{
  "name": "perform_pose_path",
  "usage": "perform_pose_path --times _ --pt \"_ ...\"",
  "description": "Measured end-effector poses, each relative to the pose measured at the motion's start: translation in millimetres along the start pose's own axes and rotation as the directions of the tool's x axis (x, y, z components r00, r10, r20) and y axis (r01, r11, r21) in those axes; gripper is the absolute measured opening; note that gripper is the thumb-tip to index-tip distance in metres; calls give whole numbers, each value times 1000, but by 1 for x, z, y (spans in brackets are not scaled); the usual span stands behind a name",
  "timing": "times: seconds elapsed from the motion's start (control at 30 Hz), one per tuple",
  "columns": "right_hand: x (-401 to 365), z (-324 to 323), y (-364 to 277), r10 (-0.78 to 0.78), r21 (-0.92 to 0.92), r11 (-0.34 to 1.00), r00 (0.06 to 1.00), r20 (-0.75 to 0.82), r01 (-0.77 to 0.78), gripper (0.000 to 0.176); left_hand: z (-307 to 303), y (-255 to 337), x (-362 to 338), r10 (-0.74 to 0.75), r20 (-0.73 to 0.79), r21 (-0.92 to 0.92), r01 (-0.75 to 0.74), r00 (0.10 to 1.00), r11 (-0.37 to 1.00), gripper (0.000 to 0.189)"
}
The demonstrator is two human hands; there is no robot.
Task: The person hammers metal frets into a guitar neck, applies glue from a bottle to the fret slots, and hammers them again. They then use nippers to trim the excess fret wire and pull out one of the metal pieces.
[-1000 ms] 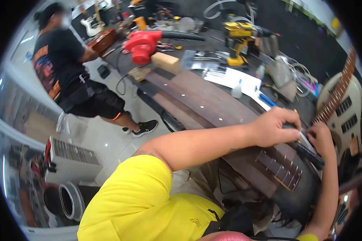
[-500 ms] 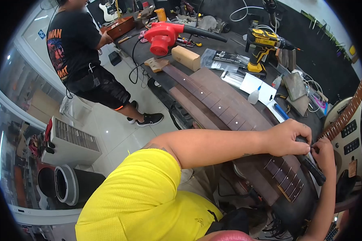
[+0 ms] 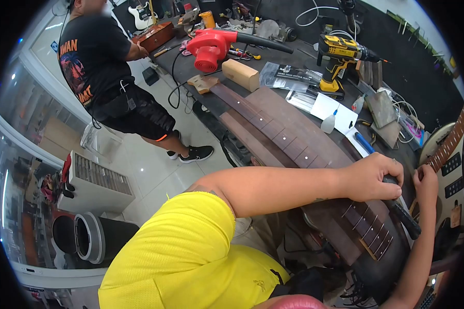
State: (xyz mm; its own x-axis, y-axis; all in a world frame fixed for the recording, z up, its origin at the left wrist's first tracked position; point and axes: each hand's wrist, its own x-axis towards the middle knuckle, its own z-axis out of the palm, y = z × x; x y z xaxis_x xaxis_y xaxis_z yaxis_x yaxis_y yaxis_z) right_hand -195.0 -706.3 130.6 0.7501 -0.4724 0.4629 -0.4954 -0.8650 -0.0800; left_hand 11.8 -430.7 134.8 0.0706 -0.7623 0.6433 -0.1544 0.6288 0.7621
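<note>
My left hand (image 3: 376, 177) is closed around a black-handled tool (image 3: 404, 219), whose thick grip sticks out below the fist; its working end is hidden. Just to the right, my right hand (image 3: 426, 181) has thumb and fingertips pinched together, and I cannot tell what is in them. Under my left forearm runs a guitar neck with a dark, slotted fretboard (image 3: 273, 131) and white dot inlays. Several metal frets sit across its near end (image 3: 371, 232). A brown board (image 3: 314, 123) lies along the neck on the bench.
A red blower (image 3: 209, 49), wooden block (image 3: 241, 75), yellow drill (image 3: 337, 62) and small glue bottle (image 3: 329, 122) stand on the bench. An electric guitar (image 3: 448, 159) is at the right. Across the bench's left side stands another person (image 3: 98, 67) near a brown guitar body (image 3: 154, 37).
My right hand has moved slightly right and up, away from my left fist, opening a small gap between them. My left hand keeps its hold on the tool. The view has shifted slightly.
</note>
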Motion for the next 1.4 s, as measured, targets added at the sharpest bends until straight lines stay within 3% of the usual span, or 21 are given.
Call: perform_pose_path --times 0.1,0.17,0.27,0.3,0.47,0.5,0.57,0.67,0.73,0.83,0.97,1.03,1.07,1.1,1.13,1.17,1.2,1.23,1.3,1.33,1.4 --pt "4 -8 -18 99 92 991 995 -18 -97 18 -2 2 -1 3 -5 2 -3 1000 1000 20" --pt "-3 -21 -27 198 410 878 967 157 -247 14 -3 3 -1 -12 -6 -11 12 1000 1000 20" --pt "-24 -66 -77 89 658 714 963 254 -240 9 -1 2 -1 -23 2 -34 23 1000 999 19" --pt "-35 -82 -96 101 632 723 947 304 -280 11 -1 2 -1 -12 -1 -34 12 1000 999 19" --pt "-57 -120 -163 -210 342 932 949 236 121 37 -8 4 0 -43 6 -5 43 999 999 19" --pt "-58 -112 -170 -244 303 936 949 201 177 42 -9 0 1 62 2 99 -62 998 993 18" --pt "-58 -96 -180 -214 227 961 942 258 156 54 -8 -6 0 -84 70 -76 89 994 993 17" --pt "-50 -89 -195 -69 85 995 946 316 45 58 -7 -2 1 -45 70 -115 53 997 992 19" --pt "-45 -90 -199 -26 251 966 943 332 -62 59 -8 -3 3 -44 74 -123 53 996 991 20" --pt "-44 -95 -212 65 134 984 932 356 -120 60 -13 -4 2 -34 80 61 29 996 998 26" --pt "-46 -117 -210 136 -63 990 944 301 -122 54 -13 18 -5 -125 63 -159 133 990 978 41" --pt "-56 -129 -193 173 309 925 970 173 -220 44 -24 41 -10 -172 4 -152 170 985 974 38" --pt "-66 -129 -183 242 500 829 966 85 -252 37 -37 44 -18 -160 12 161 156 987 974 35" --pt "-75 -140 -161 367 444 805 919 148 -393 35 -48 48 -29 -158 11 150 155 987 976 35" --pt "-87 -142 -152 323 591 771 946 -42 -237 28 -57 54 -44 -142 46 427 109 989 897 34" --pt "-105 -157 -139 518 641 657 855 -1 -397 26 -61 57 -56 -137 83 668 47 987 743 34" --pt "-113 -165 -135 578 703 611 812 -82 -364 27 -63 59 -64 -138 82 661 49 987 749 34" --pt "-123 -169 -135 546 807 566 809 -216 -167 31 -64 60 -72 -149 105 735 24 983 678 34" --pt "-127 -180 -151 731 838 522 589 -344 -159 38 -60 60 -84 -160 120 794 2 980 608 34" --pt "-132 -191 -154 727 831 532 591 -350 -161 38 -59 61 -86 -133 148 808 -43 980 588 35" --pt "-144 -212 -154 511 945 316 854 -94 -84 49 -55 59 -90 -106 144 834 -63 984 548 37"
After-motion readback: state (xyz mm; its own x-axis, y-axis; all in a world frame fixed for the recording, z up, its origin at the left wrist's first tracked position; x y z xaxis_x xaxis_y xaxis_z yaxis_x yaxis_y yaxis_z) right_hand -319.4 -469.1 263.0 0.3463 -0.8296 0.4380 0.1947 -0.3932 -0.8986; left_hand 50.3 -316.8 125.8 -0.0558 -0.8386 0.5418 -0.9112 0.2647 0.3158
